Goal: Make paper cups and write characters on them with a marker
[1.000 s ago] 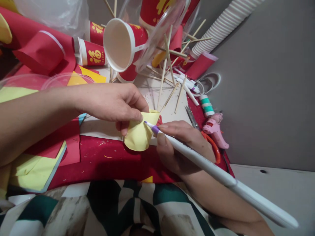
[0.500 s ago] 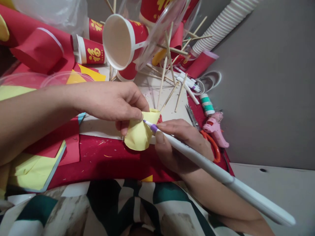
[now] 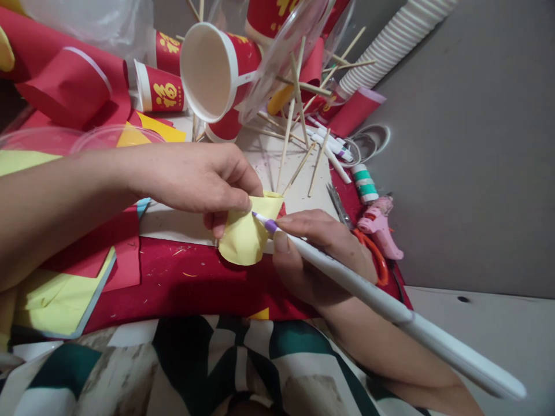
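Observation:
A small curved piece of yellow paper (image 3: pixel 244 240) is pinched between the thumb and fingers of my left hand (image 3: pixel 208 179). My right hand (image 3: pixel 325 251) grips a white marker pen (image 3: pixel 347 274) with a purple band near its tip. The pen's tip touches the yellow paper just beside my left thumb. Part of my left fingers is hidden behind the paper. A little red shows behind the paper's right edge.
Red paper cups (image 3: pixel 167 95) and a tangle of wooden sticks (image 3: pixel 299 98) stand at the back. Scissors (image 3: pixel 377 260) and a pink glue gun (image 3: pixel 380 225) lie at the right. Coloured paper sheets (image 3: pixel 65 303) lie at the left. A grey wall (image 3: pixel 477 173) rises on the right.
The far end of the pen has shifted very slightly to the right. Both hands and the yellow paper stay in place.

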A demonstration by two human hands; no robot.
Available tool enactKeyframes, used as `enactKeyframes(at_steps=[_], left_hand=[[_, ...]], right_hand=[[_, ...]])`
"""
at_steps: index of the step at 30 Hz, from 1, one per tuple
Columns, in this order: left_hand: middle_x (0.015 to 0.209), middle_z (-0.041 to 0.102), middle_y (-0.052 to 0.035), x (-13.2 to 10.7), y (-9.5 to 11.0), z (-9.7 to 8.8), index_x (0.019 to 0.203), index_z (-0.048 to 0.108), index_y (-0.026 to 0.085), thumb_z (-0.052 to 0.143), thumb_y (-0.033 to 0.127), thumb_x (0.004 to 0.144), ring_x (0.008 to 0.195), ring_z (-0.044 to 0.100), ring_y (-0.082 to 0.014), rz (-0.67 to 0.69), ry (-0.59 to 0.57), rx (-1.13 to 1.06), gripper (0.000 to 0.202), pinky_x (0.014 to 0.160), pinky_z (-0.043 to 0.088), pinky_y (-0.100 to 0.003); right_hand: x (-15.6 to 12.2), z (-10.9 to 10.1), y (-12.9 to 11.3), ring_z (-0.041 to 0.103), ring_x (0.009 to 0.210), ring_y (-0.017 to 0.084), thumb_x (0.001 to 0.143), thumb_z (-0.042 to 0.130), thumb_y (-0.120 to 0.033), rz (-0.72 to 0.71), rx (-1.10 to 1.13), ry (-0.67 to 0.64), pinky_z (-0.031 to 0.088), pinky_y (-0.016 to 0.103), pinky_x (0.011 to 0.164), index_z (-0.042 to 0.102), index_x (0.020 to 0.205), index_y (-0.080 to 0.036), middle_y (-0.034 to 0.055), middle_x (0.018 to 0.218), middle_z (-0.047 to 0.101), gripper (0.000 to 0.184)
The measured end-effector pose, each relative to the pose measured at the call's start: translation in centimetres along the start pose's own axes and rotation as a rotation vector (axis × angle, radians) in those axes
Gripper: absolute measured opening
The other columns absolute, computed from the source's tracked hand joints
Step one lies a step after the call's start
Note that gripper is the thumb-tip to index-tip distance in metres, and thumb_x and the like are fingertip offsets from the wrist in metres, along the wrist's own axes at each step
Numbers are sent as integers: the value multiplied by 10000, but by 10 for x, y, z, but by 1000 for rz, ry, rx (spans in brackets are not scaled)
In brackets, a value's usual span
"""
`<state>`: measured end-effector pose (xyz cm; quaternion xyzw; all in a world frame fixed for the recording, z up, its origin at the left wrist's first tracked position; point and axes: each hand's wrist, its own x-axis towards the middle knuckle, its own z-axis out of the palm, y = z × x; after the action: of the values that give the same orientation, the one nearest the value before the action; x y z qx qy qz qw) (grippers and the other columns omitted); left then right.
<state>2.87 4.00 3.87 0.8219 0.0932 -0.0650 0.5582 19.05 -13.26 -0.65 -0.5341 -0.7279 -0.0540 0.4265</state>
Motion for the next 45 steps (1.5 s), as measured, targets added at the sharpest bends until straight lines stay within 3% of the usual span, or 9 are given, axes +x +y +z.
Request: enactKeyframes(at_steps=[4, 12, 21, 27, 33, 40, 45], left_hand=[[716, 720, 6, 0, 0, 0, 1013, 817, 239, 622, 281, 891, 757, 717, -160, -35, -7, 13, 234, 732, 567, -211], [590, 652, 44, 1, -1, 0, 963, 813, 244, 604, 282, 904, 639, 685, -108, 14, 12, 42, 221, 632, 529, -151], [807, 749, 5, 1, 1, 0, 1058, 810, 250, 646, 276, 862, 856, 736, -195, -104, 34, -9, 256, 781, 585, -239], [651, 684, 34, 1, -1, 0, 959, 812, 259, 638, 288, 888, 696, 700, -126, 6, 24, 27, 190, 699, 556, -170], [635, 678, 17, 0, 0, 1, 953, 809, 215, 619, 291, 896, 640, 677, -120, -7, -2, 11, 213, 648, 541, -170], [800, 738, 13, 0, 1, 0, 1101, 783, 195, 602, 311, 887, 878, 729, -167, -43, 9, 53, 304, 865, 574, -242], [774, 725, 23, 1, 1, 1, 1059, 795, 250, 614, 332, 872, 858, 733, -175, -27, 36, 81, 273, 837, 590, -239]], right_hand=[[3, 1, 1, 770, 691, 202, 866, 691, -128, -110, -24, 64, 673, 288, 621, 614, 1019, -251, 33, 825, 774, 211], [6, 2, 2, 755, 637, 178, 859, 686, -138, -154, -25, 91, 652, 259, 559, 646, 966, -222, 25, 778, 768, 142], [6, 2, 2, 761, 656, 176, 870, 680, -147, -150, -32, 72, 654, 262, 579, 640, 979, -232, 16, 783, 768, 143], [5, 1, 2, 746, 643, 210, 865, 652, -111, -156, -16, 81, 647, 321, 533, 626, 1068, -292, 20, 788, 750, 273], [3, 4, 4, 714, 616, 185, 838, 632, -94, -197, 80, 121, 629, 292, 544, 666, 1086, -239, 36, 778, 723, 290], [5, 6, 6, 702, 582, 178, 811, 637, -39, -262, 80, 111, 635, 287, 520, 670, 1059, -198, 46, 734, 727, 297], [7, 4, 6, 704, 580, 178, 820, 642, -36, -275, 61, 83, 635, 283, 518, 656, 1044, -177, 61, 723, 725, 265]])
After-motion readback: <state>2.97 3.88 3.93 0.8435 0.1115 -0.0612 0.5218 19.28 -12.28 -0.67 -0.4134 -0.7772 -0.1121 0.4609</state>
